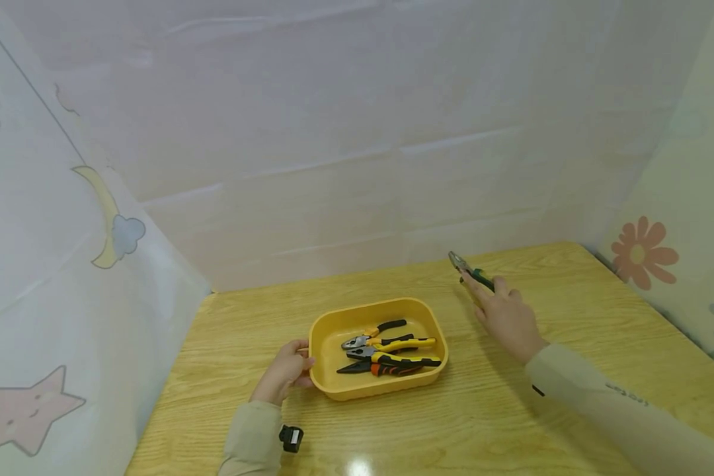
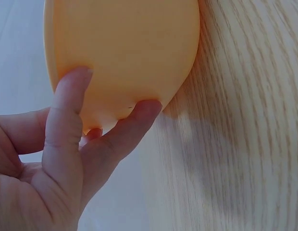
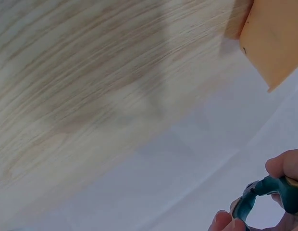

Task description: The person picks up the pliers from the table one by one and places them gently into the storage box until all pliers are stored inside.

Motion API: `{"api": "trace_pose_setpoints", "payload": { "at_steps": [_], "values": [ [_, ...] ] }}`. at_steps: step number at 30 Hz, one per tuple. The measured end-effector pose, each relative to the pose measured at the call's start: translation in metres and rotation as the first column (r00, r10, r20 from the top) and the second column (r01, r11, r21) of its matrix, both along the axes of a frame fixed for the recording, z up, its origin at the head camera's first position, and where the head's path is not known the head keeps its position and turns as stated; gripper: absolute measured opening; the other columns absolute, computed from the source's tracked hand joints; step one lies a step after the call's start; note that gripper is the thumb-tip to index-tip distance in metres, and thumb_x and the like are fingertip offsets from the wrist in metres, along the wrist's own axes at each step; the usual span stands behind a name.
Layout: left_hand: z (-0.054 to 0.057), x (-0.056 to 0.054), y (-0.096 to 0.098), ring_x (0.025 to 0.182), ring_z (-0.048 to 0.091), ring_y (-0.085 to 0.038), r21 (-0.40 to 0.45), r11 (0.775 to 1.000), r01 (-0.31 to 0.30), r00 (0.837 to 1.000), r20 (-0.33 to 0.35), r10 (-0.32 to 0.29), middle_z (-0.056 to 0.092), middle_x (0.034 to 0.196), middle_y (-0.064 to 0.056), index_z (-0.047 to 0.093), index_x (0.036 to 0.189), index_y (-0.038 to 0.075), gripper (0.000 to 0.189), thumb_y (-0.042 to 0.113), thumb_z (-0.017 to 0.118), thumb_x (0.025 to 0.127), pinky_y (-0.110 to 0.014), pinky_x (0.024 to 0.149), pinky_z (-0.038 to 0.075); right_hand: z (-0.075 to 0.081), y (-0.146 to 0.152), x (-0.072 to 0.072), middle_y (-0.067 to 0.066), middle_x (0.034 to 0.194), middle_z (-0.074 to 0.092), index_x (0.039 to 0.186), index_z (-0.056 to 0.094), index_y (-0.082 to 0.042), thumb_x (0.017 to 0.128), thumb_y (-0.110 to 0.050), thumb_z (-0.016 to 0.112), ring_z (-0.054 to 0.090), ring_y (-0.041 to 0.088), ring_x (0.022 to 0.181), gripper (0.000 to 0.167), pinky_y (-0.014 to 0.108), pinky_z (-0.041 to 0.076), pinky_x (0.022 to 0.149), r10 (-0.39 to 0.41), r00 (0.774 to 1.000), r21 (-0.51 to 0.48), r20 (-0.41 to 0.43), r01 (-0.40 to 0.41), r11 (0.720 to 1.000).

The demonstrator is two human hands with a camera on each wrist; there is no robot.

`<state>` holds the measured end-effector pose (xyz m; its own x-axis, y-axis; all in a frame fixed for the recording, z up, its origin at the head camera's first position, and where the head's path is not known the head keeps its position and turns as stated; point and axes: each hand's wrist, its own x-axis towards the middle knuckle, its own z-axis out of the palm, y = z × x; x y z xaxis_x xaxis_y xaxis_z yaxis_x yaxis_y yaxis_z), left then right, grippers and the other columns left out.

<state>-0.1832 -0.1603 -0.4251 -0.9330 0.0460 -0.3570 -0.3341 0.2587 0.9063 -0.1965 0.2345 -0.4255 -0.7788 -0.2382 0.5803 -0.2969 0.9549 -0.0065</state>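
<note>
At the left end of a yellow plastic basin (image 1: 381,391), my left hand (image 1: 283,370) holds the wall, its fingertips (image 2: 149,108) against the outside. Three pairs of pliers with yellow-and-black handles lie inside: one small pair (image 1: 391,325), a middle pair (image 1: 413,344) and a larger pair (image 1: 401,359). Beneath them is a black-tipped tool (image 1: 357,367) with an orange-and-black handle, partly covered. Right of the basin, my right hand (image 1: 508,320) grips combination pliers (image 1: 461,263), metal head pointing away to the far left. Their green handle (image 3: 288,192) shows between fingers in the right wrist view.
The wooden table (image 1: 244,317) carries the basin near its middle. A pale cloth wall (image 1: 357,185) rises behind its back edge, with patterned cloth (image 1: 41,297) along the left and more cloth (image 1: 678,198) on the right.
</note>
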Motion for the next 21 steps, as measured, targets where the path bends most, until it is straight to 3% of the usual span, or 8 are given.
{"api": "trace_pose_setpoints", "payload": {
  "at_steps": [4, 10, 21],
  "values": [
    [0.0, 0.0, 0.0, 0.093, 0.063, -0.037, 0.005, 1.0, 0.001, 1.0, -0.001, -0.001, 0.048, 0.125, -0.033, 0.035, 0.138, -0.016, 0.044, -0.009, 0.046, 0.096, -0.033, 0.061, 0.058, 0.002, -0.003, 0.002, 0.032, 0.101, 0.051, 0.142, 0.048, -0.015, 0.082, -0.014, 0.078, 0.047, 0.031, 0.049, 0.067, 0.032, 0.038, 0.03, 0.017, 1.0, 0.005, -0.021, -0.017, 1.0],
    [0.0, 0.001, 0.0, 0.091, 0.064, -0.036, 0.006, 1.0, -0.001, 1.0, -0.005, 0.001, 0.049, 0.124, -0.033, 0.035, 0.137, -0.016, 0.044, -0.01, 0.046, 0.096, -0.031, 0.059, 0.057, 0.008, -0.009, 0.006, 0.034, 0.106, 0.051, 0.144, 0.046, -0.016, 0.084, -0.015, 0.076, 0.053, 0.037, 0.055, 0.066, 0.033, 0.041, 0.031, 0.03, 0.999, -0.003, 0.022, -0.03, 1.0],
    [-0.002, 0.0, 0.0, 0.09, 0.064, -0.035, 0.021, 1.0, -0.004, 1.0, -0.004, 0.004, 0.05, 0.124, -0.033, 0.036, 0.137, -0.016, 0.043, -0.009, 0.046, 0.096, -0.03, 0.057, 0.057, 0.01, -0.018, 0.009, 0.031, 0.102, 0.05, 0.143, 0.048, -0.016, 0.083, -0.016, 0.077, 0.05, 0.032, 0.052, 0.067, 0.032, 0.044, 0.033, 0.052, 0.998, 0.034, 0.02, -0.053, 0.998]
  ]
}}
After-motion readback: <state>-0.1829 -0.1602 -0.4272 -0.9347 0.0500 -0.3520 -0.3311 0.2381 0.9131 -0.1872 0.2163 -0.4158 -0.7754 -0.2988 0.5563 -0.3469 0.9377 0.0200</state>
